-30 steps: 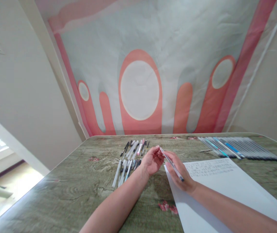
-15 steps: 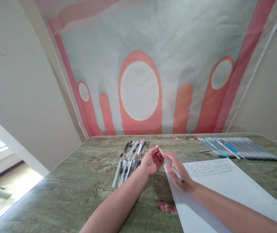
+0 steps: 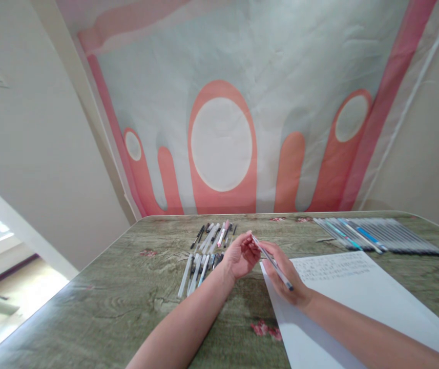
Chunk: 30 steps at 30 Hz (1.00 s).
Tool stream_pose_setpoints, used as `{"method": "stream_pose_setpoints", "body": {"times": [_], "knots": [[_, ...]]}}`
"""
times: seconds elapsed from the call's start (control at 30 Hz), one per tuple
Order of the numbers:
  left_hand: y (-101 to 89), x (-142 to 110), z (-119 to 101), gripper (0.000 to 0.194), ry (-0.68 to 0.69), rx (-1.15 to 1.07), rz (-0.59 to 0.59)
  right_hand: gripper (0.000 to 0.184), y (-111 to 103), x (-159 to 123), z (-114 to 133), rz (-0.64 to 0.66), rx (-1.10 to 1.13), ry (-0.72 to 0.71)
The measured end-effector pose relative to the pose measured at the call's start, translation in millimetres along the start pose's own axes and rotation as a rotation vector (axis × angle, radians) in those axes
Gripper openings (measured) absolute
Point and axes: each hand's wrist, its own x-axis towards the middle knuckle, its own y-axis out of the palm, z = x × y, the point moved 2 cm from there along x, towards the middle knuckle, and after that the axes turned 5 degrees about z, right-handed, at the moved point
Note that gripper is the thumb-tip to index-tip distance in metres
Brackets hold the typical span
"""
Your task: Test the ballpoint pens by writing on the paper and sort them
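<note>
A slim pen (image 3: 273, 262), pale along its barrel with a dark end, lies slantwise across my right hand (image 3: 285, 274). The fingers of that hand are closed around it. At the pen's upper tip my left hand (image 3: 241, 257) pinches with thumb and fingertips, the other fingers curled and the palm turned up. Under my right forearm a white sheet of paper (image 3: 330, 302) carries several lines of small handwriting near its top edge. To the left of my left hand lie loose pens and clear caps (image 3: 194, 274).
Further back is another group of pens and markers (image 3: 215, 236). A row of many clear pens (image 3: 396, 236), with some blue ones, lies at the back right. The wood-patterned table (image 3: 127, 302) meets a wall covering (image 3: 221, 200) of pink and grey shapes.
Almost nothing differs. Both hands stay together at the pen, whose dark end has shifted very slightly downward and to the right.
</note>
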Motion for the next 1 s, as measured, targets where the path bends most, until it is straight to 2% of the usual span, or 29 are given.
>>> {"method": "stream_pose_setpoints", "body": {"times": [0.2, 0.53, 0.77, 1.0], "knots": [[-1.3, -0.4, -0.5, 0.015, -0.023, -0.021, 0.054, 0.036, 0.1, -0.2, -0.8, 0.014, 0.008, 0.003], [2.9, -2.4, 0.1, 0.016, -0.025, -0.035, 0.042, 0.038, 0.3, -1.3, 0.3, 0.008, -0.013, -0.002], [-0.9, -0.7, 0.3, 0.015, -0.042, -0.078, 0.141, 0.037, 0.5, -1.4, -0.9, 0.012, 0.002, 0.001], [-0.5, -1.3, 1.2, 0.014, -0.053, -0.080, 0.158, 0.037, -0.2, -2.0, -0.4, 0.006, -0.006, 0.001]]}}
